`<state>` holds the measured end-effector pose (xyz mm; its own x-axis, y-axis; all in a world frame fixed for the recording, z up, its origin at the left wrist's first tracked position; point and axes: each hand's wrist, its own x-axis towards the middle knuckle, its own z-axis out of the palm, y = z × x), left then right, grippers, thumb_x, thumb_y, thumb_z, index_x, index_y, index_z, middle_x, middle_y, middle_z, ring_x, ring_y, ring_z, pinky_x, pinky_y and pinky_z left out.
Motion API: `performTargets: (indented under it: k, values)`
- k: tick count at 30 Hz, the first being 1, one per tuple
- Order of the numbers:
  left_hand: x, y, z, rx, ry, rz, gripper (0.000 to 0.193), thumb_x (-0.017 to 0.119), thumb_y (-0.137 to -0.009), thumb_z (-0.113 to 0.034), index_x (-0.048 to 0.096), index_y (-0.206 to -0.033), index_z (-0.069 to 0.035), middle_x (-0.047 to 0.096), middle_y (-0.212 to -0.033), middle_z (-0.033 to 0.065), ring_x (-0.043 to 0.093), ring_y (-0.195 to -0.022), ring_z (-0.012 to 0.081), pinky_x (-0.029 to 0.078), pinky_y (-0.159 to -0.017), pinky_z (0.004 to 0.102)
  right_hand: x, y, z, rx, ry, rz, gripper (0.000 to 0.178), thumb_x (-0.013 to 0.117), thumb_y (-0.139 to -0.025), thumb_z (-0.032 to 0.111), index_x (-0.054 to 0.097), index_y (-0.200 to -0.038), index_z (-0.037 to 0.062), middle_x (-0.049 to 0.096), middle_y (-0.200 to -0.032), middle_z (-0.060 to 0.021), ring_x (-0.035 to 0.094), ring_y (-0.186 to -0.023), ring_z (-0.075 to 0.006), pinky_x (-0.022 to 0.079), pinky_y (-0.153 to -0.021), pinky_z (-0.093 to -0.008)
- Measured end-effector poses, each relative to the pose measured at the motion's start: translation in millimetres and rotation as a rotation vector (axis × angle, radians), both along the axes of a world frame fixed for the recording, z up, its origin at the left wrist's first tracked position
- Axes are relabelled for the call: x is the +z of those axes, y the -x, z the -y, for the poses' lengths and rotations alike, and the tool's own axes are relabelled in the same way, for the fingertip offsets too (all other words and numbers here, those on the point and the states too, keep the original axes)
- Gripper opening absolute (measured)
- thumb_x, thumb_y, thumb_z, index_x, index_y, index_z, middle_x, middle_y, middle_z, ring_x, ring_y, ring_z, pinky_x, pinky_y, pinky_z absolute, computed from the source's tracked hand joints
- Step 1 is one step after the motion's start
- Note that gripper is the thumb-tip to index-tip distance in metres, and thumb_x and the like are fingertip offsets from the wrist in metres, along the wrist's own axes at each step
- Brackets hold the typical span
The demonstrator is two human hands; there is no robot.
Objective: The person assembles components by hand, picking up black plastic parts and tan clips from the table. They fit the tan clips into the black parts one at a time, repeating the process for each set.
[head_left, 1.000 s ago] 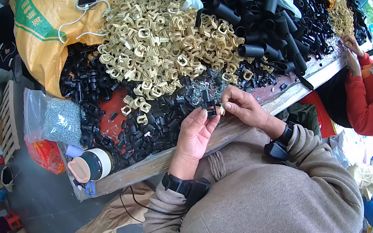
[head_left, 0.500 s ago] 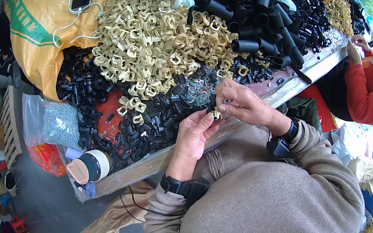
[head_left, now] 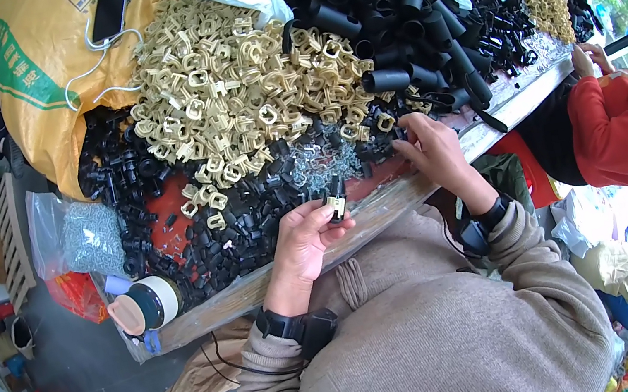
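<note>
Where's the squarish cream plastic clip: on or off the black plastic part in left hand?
On: the clip sits against the black part, which protrudes beyond it. Cannot tell if fully seated.

This looks like a workshop, or a small factory room, for small parts. On the tabletop (head_left: 201,318) there lie a big heap of beige clips (head_left: 227,85), many small black pieces (head_left: 215,255) and black tubes (head_left: 386,81). At the upper left is a large yellow sack (head_left: 41,51); at the left edge stands a wooden pallet (head_left: 15,236). At the right, another person in red (head_left: 621,129) is at the same tabletop.
</note>
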<state>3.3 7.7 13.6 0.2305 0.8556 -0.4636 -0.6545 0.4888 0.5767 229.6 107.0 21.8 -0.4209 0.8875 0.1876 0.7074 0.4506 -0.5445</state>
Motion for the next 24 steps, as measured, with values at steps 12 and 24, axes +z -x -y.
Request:
performTargets:
  k: [12, 24]
  values:
    - [3.5, -10.2, -2.0, 0.046, -0.008, 0.014, 0.022, 0.054, -0.076, -0.014, 0.055, -0.089, 0.004, 0.06, -0.08, 0.0125, 0.06, -0.07, 0.0192, 0.05, -0.059, 0.0224, -26.5, -0.5, -17.5, 0.003, -0.275, 0.312, 0.01, 0.053, -0.071, 0.011, 0.045, -0.073, 0.0044, 0.047, -0.069, -0.0108, 0.052, -0.065, -0.0271, 0.041, -0.057, -0.0359]
    - [7.9, -11.0, -3.2, 0.096, -0.04, -0.012, 0.023, 0.056, -0.078, -0.018, 0.056, -0.092, 0.0, 0.06, -0.082, 0.0098, 0.059, -0.073, 0.0158, 0.048, -0.061, 0.0206, -11.5, 0.3, -21.8, 0.113, -0.427, 0.226, 0.006, 0.051, -0.07, 0.008, 0.046, -0.073, 0.0063, 0.047, -0.069, -0.0087, 0.052, -0.064, -0.0261, 0.041, -0.056, -0.033]
